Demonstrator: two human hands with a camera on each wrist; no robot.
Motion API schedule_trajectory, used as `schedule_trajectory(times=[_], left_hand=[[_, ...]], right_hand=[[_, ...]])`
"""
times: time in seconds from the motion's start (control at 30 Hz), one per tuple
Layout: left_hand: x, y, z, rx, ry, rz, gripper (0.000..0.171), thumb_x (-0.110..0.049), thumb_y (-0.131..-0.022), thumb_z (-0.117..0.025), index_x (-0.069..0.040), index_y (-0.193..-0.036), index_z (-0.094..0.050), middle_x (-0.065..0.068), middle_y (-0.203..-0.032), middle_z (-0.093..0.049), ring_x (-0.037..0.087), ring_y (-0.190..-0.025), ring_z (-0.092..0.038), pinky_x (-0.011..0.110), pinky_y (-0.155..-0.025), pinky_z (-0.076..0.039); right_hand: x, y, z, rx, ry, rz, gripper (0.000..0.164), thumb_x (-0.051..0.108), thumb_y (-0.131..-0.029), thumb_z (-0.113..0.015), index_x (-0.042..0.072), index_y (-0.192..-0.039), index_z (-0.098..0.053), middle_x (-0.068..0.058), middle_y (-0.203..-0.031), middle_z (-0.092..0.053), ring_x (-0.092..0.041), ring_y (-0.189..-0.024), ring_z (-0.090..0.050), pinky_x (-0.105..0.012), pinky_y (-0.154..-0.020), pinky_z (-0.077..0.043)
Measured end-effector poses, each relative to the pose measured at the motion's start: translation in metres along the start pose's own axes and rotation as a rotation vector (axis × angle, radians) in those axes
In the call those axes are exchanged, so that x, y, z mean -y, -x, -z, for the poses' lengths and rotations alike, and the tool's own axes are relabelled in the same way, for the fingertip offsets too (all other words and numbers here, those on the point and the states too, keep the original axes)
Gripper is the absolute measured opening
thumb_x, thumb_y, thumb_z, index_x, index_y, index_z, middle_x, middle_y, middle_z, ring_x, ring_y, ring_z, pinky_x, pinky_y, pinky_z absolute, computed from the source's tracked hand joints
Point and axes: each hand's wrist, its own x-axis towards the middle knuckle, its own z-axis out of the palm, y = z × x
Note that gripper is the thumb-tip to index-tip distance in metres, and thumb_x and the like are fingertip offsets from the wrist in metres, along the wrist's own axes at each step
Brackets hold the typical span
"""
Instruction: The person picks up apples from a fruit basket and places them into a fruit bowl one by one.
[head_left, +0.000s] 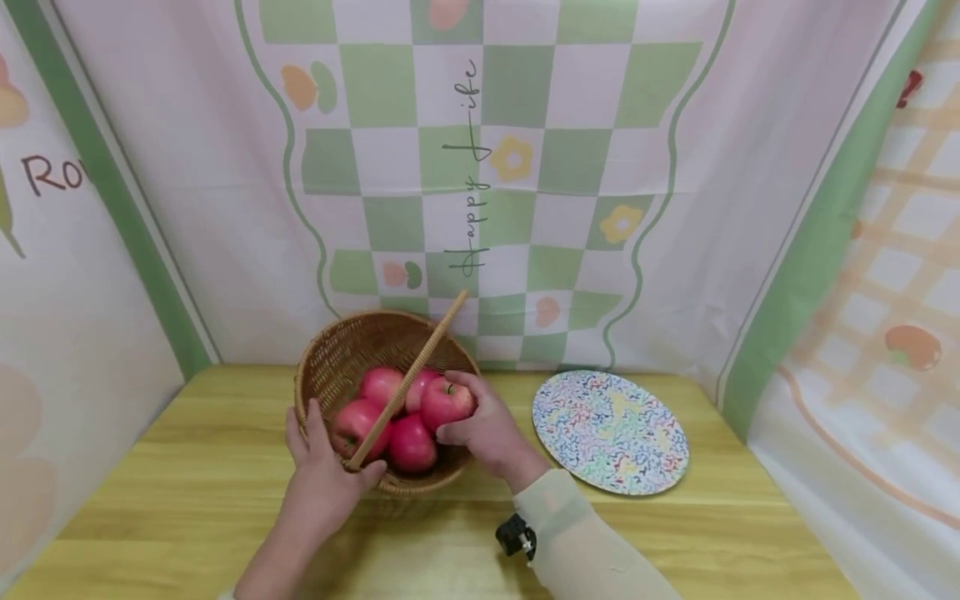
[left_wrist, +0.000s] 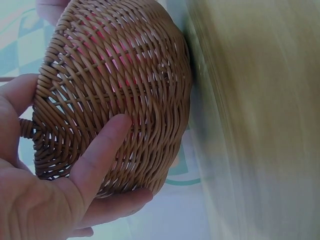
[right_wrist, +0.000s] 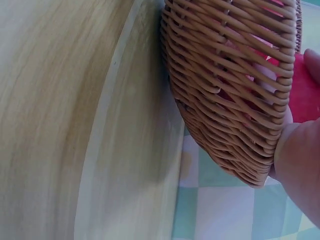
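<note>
A round brown wicker basket [head_left: 324,358] stands at the left of the table, its thin arched handle [head_left: 441,331] crossing over several red apples [head_left: 412,443]. My left hand [head_left: 318,487] grips the basket's near left rim by the handle's foot. In the left wrist view its fingers [left_wrist: 102,155] spread along the outer weave, with the thumb side up at the rim. Inside the right rim, my right hand [head_left: 491,429] holds one red apple [head_left: 447,406] between thumb and fingers. The right wrist view shows that apple [right_wrist: 304,97] partly behind the basket wall [right_wrist: 225,85].
Right of the basket, an oval board or mat with a multicoloured speckled pattern [head_left: 611,433] lies on the wooden table [head_left: 420,550]. A green-and-white checked cloth [head_left: 517,92] hangs behind, and printed curtains [head_left: 885,333] close in both sides.
</note>
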Motion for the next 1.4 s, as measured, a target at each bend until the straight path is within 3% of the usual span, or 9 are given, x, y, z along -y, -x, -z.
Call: schedule_trajectory(times=[0.13,0.33,0.47,0.6,0.8,0.93,1.13,1.3,1.4], left_hand=[[-0.001,0.001,0.000,0.009,0.006,0.018,0.130,-0.035,-0.083,-0.081,-0.013,-0.154,0.026,0.018,-0.155,0.036,0.024,-0.067,-0.060,0.033,-0.055,-0.048],[0.000,0.002,-0.001,0.005,-0.003,0.009,0.130,-0.030,-0.084,-0.081,-0.012,-0.153,0.028,0.021,-0.154,0.035,0.029,-0.071,-0.061,0.033,-0.054,-0.049],[0.001,0.002,-0.001,0.000,-0.009,0.006,0.131,-0.031,-0.083,-0.081,-0.012,-0.153,0.028,0.022,-0.155,0.033,0.030,-0.073,-0.061,0.033,-0.055,-0.049],[0.001,0.002,-0.001,0.003,-0.004,0.008,0.131,-0.031,-0.083,-0.081,-0.014,-0.152,0.029,0.022,-0.155,0.033,0.029,-0.073,-0.061,0.033,-0.055,-0.050],[0.001,0.001,-0.003,0.007,-0.001,-0.001,0.131,-0.032,-0.083,-0.081,-0.012,-0.153,0.028,0.020,-0.155,0.035,0.030,-0.076,-0.061,0.034,-0.057,-0.050],[0.001,0.000,-0.003,0.008,0.001,-0.002,0.131,-0.031,-0.083,-0.081,-0.012,-0.153,0.027,0.020,-0.155,0.034,0.029,-0.075,-0.061,0.034,-0.056,-0.050],[0.002,0.000,-0.002,0.008,0.005,-0.005,0.131,-0.031,-0.083,-0.082,-0.013,-0.153,0.028,0.021,-0.155,0.034,0.030,-0.077,-0.062,0.035,-0.057,-0.051],[0.003,0.000,0.000,0.007,0.005,-0.010,0.131,-0.031,-0.083,-0.082,-0.012,-0.153,0.027,0.022,-0.155,0.032,0.032,-0.081,-0.062,0.036,-0.061,-0.052],[0.003,0.000,0.000,0.010,0.006,-0.009,0.131,-0.032,-0.083,-0.082,-0.013,-0.153,0.028,0.022,-0.155,0.033,0.031,-0.081,-0.062,0.036,-0.061,-0.052]], right_hand=[[-0.003,0.001,0.002,0.000,-0.074,-0.019,0.073,-0.009,-0.070,-0.080,0.011,-0.136,-0.053,-0.019,-0.127,-0.055,-0.030,-0.107,-0.060,-0.040,-0.087,-0.053],[-0.005,0.002,0.006,0.020,-0.325,-0.040,0.065,-0.018,-0.078,-0.069,0.004,-0.136,-0.047,-0.024,-0.137,-0.044,-0.036,-0.097,-0.064,-0.046,-0.081,-0.057],[-0.001,0.003,0.008,0.030,-0.381,-0.037,0.064,-0.021,-0.080,-0.066,0.002,-0.136,-0.046,-0.024,-0.141,-0.040,-0.037,-0.102,-0.062,-0.047,-0.080,-0.057],[0.007,0.005,0.011,0.048,-0.341,-0.033,0.066,-0.020,-0.078,-0.069,0.004,-0.136,-0.049,-0.023,-0.139,-0.043,-0.037,-0.105,-0.061,-0.049,-0.081,-0.056],[0.018,0.014,0.025,0.098,-0.143,-0.039,0.068,-0.008,-0.074,-0.079,0.016,-0.134,-0.059,-0.019,-0.130,-0.054,-0.034,-0.108,-0.060,-0.047,-0.084,-0.056],[0.027,0.020,0.042,0.109,-0.073,-0.042,0.068,-0.006,-0.072,-0.082,0.017,-0.132,-0.061,-0.017,-0.128,-0.057,-0.034,-0.107,-0.060,-0.047,-0.083,-0.056],[0.036,0.029,0.077,0.060,0.048,-0.059,0.071,-0.006,-0.068,-0.083,0.017,-0.131,-0.062,-0.017,-0.127,-0.058,-0.033,-0.105,-0.060,-0.042,-0.083,-0.054],[0.038,0.033,0.110,-0.022,0.022,-0.119,0.073,-0.011,-0.069,-0.079,0.011,-0.135,-0.057,-0.020,-0.136,-0.047,-0.037,-0.111,-0.057,-0.045,-0.083,-0.055],[0.041,0.033,0.130,-0.092,-0.052,-0.140,0.072,-0.015,-0.074,-0.075,0.005,-0.139,-0.050,-0.022,-0.142,-0.037,-0.041,-0.116,-0.053,-0.045,-0.086,-0.055]])
